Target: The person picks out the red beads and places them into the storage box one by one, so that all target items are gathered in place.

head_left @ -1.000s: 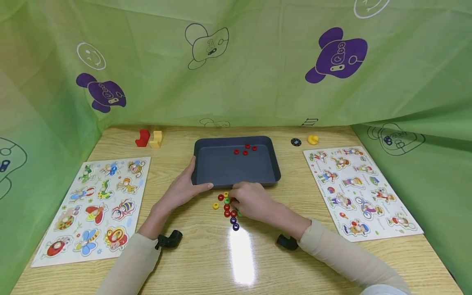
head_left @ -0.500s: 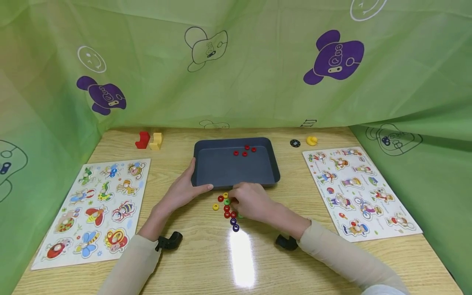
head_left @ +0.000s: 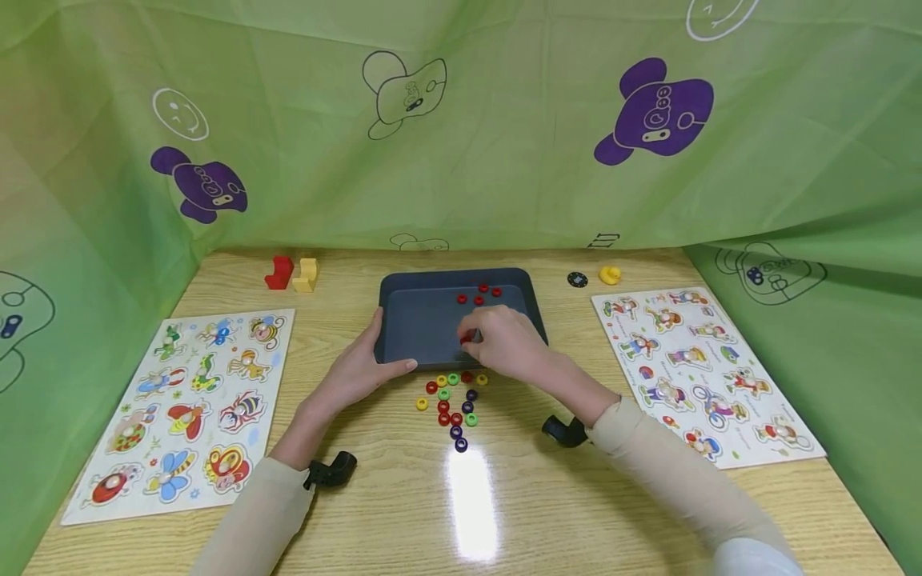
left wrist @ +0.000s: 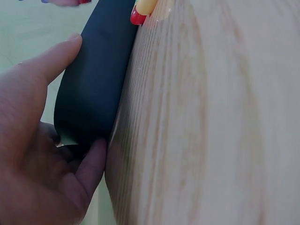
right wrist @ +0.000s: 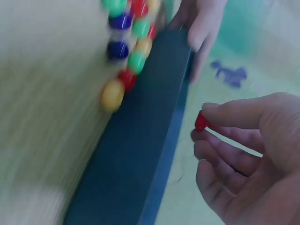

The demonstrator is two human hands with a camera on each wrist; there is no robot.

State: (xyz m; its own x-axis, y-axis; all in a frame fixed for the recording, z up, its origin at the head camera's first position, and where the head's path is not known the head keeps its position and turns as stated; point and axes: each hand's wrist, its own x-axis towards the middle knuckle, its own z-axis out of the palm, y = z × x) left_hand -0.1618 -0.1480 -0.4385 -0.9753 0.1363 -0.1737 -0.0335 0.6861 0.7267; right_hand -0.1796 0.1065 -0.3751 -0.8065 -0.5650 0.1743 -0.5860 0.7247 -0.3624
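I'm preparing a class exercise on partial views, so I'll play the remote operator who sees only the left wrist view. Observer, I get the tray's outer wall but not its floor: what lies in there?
Observer: Four red beads lie in the tray, toward its far right part.
Operator: Only a sliver of the right hand reaches my top edge. How is it holding its bead?
Observer: The right hand pinches a red bead between thumb and fingers.
Operator: I see no purple beads. Are there any?
Observer: Yes, four purple beads lie on the table, on the tray's near side.
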